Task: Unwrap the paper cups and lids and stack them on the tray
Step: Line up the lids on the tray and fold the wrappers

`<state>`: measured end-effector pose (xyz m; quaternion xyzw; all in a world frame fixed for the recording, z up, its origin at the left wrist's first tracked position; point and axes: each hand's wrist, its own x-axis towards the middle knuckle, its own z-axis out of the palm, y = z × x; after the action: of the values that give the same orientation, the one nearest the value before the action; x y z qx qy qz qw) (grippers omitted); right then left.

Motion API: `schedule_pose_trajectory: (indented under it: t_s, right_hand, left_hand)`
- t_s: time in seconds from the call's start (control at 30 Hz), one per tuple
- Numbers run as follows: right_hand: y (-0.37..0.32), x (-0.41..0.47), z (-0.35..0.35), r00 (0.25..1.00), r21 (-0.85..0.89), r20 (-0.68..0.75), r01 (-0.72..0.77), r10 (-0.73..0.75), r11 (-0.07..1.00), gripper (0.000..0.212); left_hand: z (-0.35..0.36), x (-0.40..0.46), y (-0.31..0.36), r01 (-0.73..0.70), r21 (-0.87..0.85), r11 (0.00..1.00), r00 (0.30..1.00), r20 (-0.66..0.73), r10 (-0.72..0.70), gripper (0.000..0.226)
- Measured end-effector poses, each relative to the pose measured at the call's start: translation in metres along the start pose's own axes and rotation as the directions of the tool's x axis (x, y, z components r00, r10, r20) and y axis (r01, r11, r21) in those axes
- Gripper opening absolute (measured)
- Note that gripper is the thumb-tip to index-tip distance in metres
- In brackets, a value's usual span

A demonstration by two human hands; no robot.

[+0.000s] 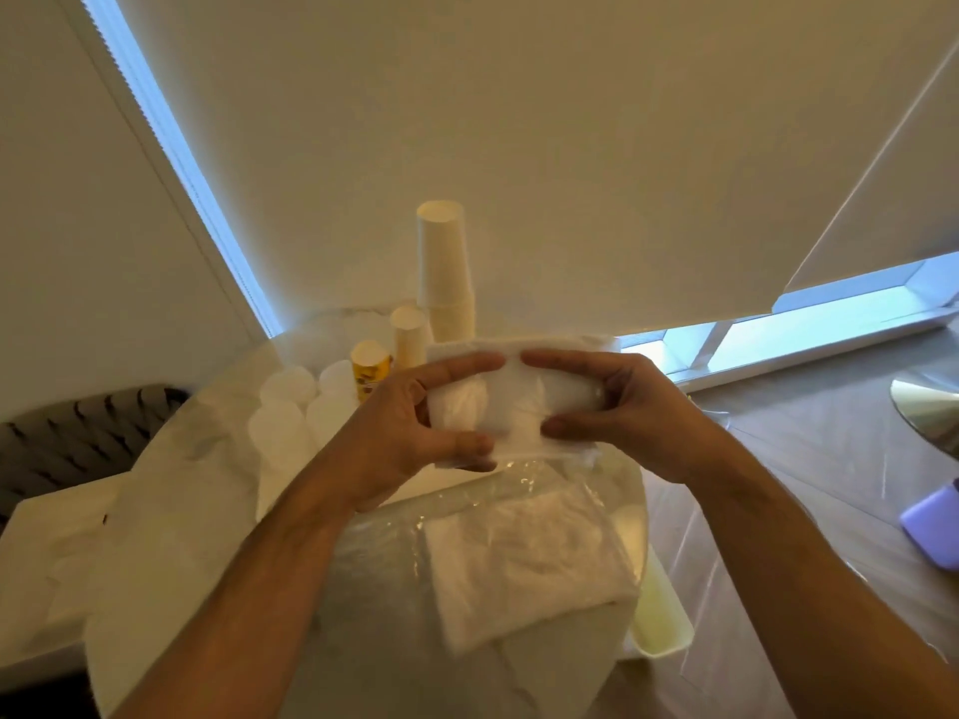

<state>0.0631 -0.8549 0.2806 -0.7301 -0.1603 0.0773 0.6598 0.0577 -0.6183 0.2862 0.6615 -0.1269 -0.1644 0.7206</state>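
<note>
You hold a small white packet wrapped in thin clear plastic (519,402) in the air, above the round white table (171,459). Your left hand (415,428) grasps its left end, with the forefinger along the top edge and the thumb on the lower edge. Your right hand (617,412) grasps the right end in the same way, forefinger on top and thumb below. The two forefinger tips nearly meet at the middle of the top edge. What is inside the packet, cup or lid, I cannot tell, because the plastic is cloudy.

Behind the packet a tall stack of cream paper cups (446,272) stands upside down. Just left of it is a shorter stack of the same cups (410,334), and next to that a yellow cup with a dark printed label (371,368); the writing is too blurred to read. Further left, several white round lids or cups (290,407) are close together.

Under your hands lies a large crumpled clear plastic bag with white folded packets inside (519,552). At the lower right edge of the table you see a part of a pale white tray (669,620). On the right, on the grey floor, lies a purple flat object (931,526).
</note>
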Motion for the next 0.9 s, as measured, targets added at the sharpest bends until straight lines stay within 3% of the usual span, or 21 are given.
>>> schedule_pose_trajectory:
  t_s: [0.33,0.43,0.53,0.63,0.7,0.77,0.9]
  right_hand:
    - [0.066,-0.062,-0.169,0.969,0.040,-0.159,-0.184,0.188,0.982,0.061]
    - [0.097,-0.082,-0.206,0.925,0.085,-0.291,-0.230,0.245,0.969,0.059]
    - [0.154,-0.099,-0.228,0.824,0.200,-0.453,-0.280,0.342,0.939,0.054]
    - [0.226,-0.116,-0.232,0.693,0.340,-0.541,-0.338,0.476,0.878,0.049]
    - [0.275,-0.126,-0.229,0.587,0.418,-0.580,-0.381,0.565,0.825,0.044]
    - [0.323,-0.135,-0.224,0.482,0.477,-0.605,-0.417,0.634,0.773,0.038]
    - [0.414,-0.149,-0.208,0.310,0.528,-0.600,-0.540,0.737,0.656,0.038]
  left_hand:
    - [0.129,0.095,-0.051,0.070,0.017,0.997,0.998,-0.005,-0.070,0.075]
    - [0.159,0.122,-0.078,0.095,0.216,0.972,0.992,-0.099,-0.075,0.061]
    - [0.181,0.146,-0.116,0.053,0.626,0.778,0.999,-0.031,-0.043,0.046]
    - [0.193,0.170,-0.163,0.034,0.903,0.429,0.957,0.094,-0.274,0.058]
    - [0.200,0.183,-0.184,0.026,0.976,0.215,0.915,0.063,-0.397,0.074]
    - [0.205,0.198,-0.198,-0.006,0.998,0.066,0.888,0.036,-0.458,0.089]
    - [0.207,0.223,-0.216,-0.004,0.999,-0.036,0.831,-0.017,-0.555,0.110]
